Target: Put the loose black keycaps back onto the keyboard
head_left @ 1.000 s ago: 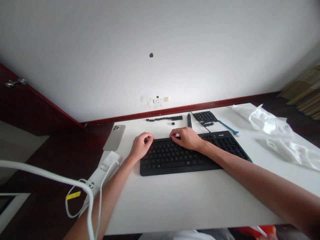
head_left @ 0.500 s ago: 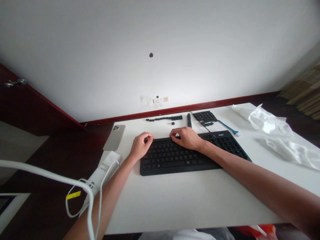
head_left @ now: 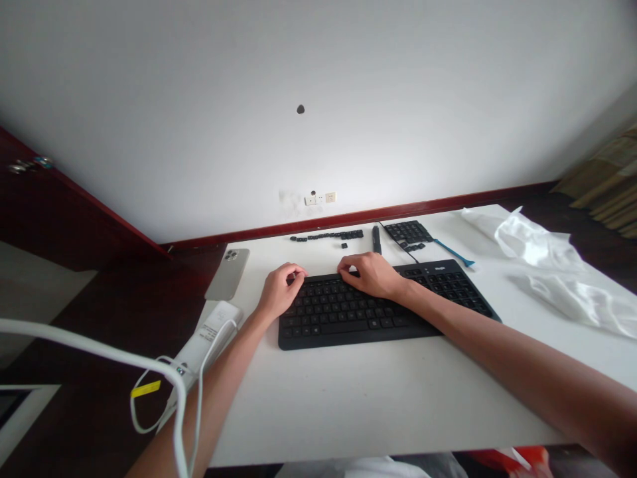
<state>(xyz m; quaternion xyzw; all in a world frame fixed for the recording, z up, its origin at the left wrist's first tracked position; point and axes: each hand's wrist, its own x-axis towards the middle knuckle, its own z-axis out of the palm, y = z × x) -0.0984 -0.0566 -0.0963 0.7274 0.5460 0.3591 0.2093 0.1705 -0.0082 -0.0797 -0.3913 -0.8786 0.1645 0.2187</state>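
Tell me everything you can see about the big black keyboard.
The keyboard is black and looks plastic, lying flat, face up, on the white table. Its left part carries keys and a long space bar; a gridded block fills its right end, below a pale logo. A dark cable meets its far edge. The left hand is at its far left corner; the right hand lies over some keys.

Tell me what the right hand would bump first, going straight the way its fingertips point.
Probably the left hand: the right hand points roughly toward it along the far edge of the keyboard, though depth is hard to judge.
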